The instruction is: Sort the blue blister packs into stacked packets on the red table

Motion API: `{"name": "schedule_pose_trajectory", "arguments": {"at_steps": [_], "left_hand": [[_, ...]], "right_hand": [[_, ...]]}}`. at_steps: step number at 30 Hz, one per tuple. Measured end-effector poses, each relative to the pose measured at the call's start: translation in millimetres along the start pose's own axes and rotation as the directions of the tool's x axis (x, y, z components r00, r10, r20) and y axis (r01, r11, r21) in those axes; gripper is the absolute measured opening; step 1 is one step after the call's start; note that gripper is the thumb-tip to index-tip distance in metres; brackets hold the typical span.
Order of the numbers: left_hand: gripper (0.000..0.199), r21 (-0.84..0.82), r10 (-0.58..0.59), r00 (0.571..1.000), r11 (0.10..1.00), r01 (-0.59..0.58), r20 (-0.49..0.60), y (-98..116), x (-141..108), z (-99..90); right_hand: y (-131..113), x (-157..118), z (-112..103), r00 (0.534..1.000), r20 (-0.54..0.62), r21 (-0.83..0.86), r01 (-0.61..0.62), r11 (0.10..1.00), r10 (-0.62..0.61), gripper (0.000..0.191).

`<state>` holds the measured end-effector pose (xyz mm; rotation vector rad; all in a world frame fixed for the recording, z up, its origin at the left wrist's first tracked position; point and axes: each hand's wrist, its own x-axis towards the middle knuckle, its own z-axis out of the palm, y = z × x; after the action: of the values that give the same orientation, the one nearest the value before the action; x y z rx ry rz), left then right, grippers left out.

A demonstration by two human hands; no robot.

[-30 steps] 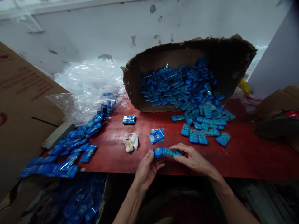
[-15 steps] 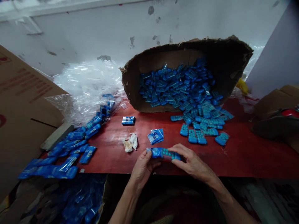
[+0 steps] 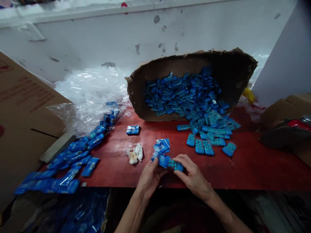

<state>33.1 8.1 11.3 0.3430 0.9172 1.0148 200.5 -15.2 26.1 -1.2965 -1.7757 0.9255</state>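
Note:
My left hand [image 3: 151,174] pinches a blue printed sleeve [image 3: 163,160] near the table's front edge. In my right hand [image 3: 191,171] is a clear-and-blue pack of round turquoise pieces [image 3: 175,165], gripped at its right end. The pack's left end meets the sleeve's right end; how far it sits inside is hard to tell. Just beyond the hands lie flat blue sleeves [image 3: 162,145]. A small stack of blue sleeves [image 3: 133,129] rests farther back, and crumpled white tissue [image 3: 135,153] is left of the hands.
An open cardboard box [image 3: 136,100] spills many turquoise packs [image 3: 204,146] onto the red table [image 3: 255,168]. Blue wrapped packs [image 3: 77,152] lie along the left, beside clear plastic bags [image 3: 89,87] and a large carton [image 3: 21,97]. Another box [image 3: 286,106] stands at right.
The pack and my right hand have moved left toward the sleeve, so less of the pack shows. The camera view has tilted up slightly, and the scene sits lower.

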Motion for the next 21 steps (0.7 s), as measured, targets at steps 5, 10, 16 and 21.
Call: {"name": "schedule_pose_trajectory", "arguments": {"at_steps": [5, 10, 16, 21], "left_hand": [[0.017, -0.048, -0.037, 0.999, 0.998, 0.036, -0.019, -3.5, 2.6, 6.7], [0.014, -0.053, -0.108, 0.994, 0.993, 0.109, 0.03, 2.4, 3.0, 3.1], [0.015, -0.107, 0.0, 0.997, 0.994, 0.009, 0.082, 4.9, 5.1, 15.4], [0.015, -0.03, 0.036, 0.996, 0.999, -0.034, 0.078, 2.9, 3.6, 25.6]], "right_hand": [[5.9, -5.1, 19.2, 0.998, -0.022, -0.061, 0.056, 0.997, -0.057, 0.039], [-0.2, 5.5, 4.6, 0.993, 0.115, 0.291, -0.021, 0.957, -0.014, 0.034], [0.9, 15.1, 13.7, 0.993, 0.009, 0.472, -0.108, 0.875, 0.118, 0.031], [3.0, 18.0, 31.6, 0.97, -0.127, 0.475, -0.123, 0.871, 0.207, 0.022]]}}
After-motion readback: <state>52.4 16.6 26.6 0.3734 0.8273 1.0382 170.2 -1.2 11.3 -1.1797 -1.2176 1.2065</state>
